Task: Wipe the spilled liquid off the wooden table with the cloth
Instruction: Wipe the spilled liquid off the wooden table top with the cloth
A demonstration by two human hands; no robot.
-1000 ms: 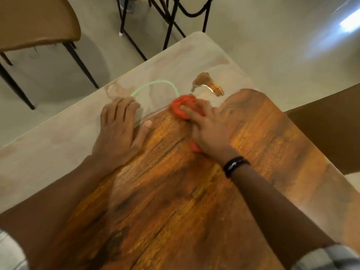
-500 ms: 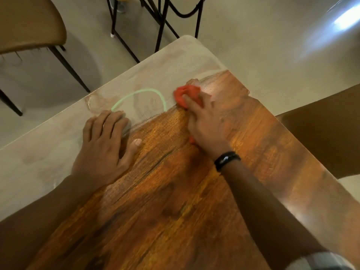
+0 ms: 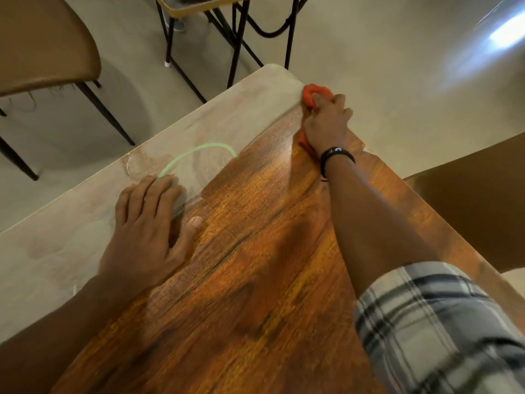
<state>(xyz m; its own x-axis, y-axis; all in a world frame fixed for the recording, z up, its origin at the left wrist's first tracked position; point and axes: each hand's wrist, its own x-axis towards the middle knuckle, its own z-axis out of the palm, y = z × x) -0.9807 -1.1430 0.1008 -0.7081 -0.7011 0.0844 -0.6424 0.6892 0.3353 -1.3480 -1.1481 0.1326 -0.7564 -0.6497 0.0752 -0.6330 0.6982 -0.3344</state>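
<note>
My left hand [image 3: 145, 234] lies flat on the middle of the wooden table [image 3: 255, 280], fingers straight and close together. Farther out, my right hand [image 3: 326, 123] curls around the orange cloth [image 3: 311, 93], pressing it against the table's far right edge, near the corner.

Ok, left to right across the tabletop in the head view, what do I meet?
First the left hand flat on the table → green curved line → right hand gripping the orange cloth → brown seat.
</note>
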